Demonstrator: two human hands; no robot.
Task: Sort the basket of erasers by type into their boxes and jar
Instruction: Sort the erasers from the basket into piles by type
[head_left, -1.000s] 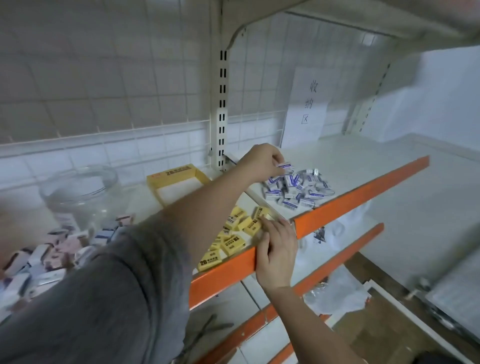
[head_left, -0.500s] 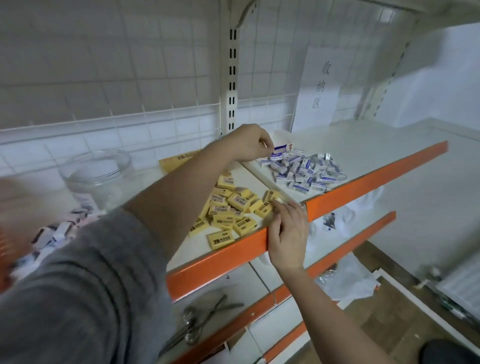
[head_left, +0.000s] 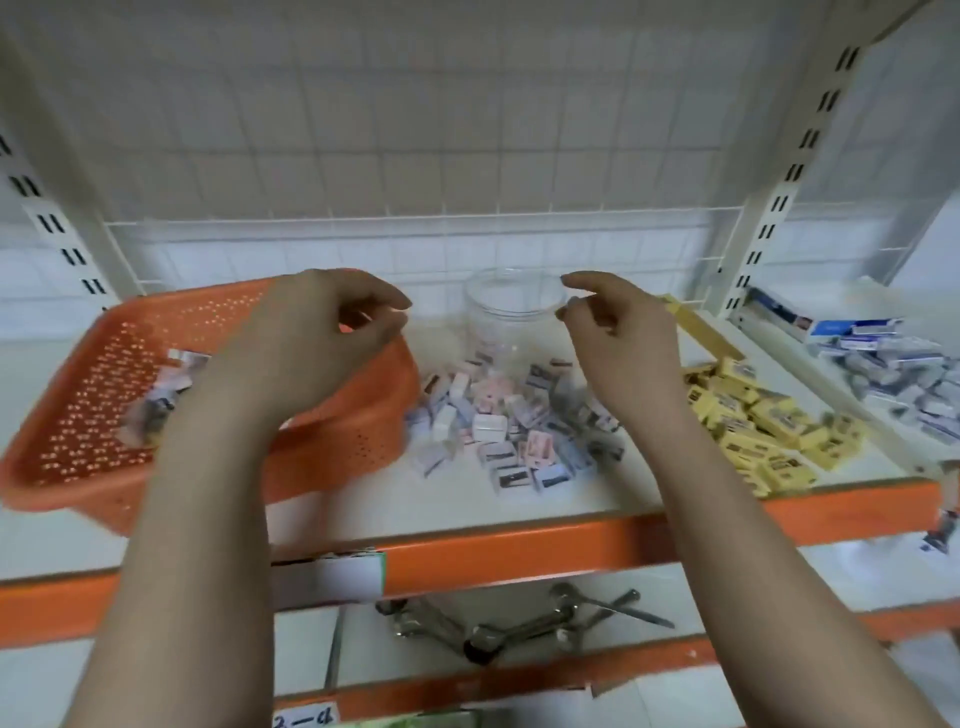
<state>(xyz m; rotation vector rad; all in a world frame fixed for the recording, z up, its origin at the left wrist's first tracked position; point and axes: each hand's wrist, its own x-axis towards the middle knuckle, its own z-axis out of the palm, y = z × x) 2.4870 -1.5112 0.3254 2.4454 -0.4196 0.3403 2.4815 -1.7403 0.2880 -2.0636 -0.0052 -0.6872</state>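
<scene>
An orange perforated basket sits tilted on the left of the shelf, with a few erasers in it. A clear jar stands at the back centre, behind a pile of pastel erasers. Yellow erasers lie in a heap to the right, by a yellow box. Blue and white erasers lie on the far right shelf. My left hand hovers over the basket's right rim, fingers loosely curled, holding nothing. My right hand hovers by the jar, fingers loosely curled and empty.
The shelf has an orange front edge and a wire grid back. Metal tools lie on the lower shelf. A blue box stands behind the blue erasers. White uprights flank the bay.
My view has swung left from the blue and yellow piles to the jar and basket. Both hands left those piles and now hover empty above the middle of the shelf.
</scene>
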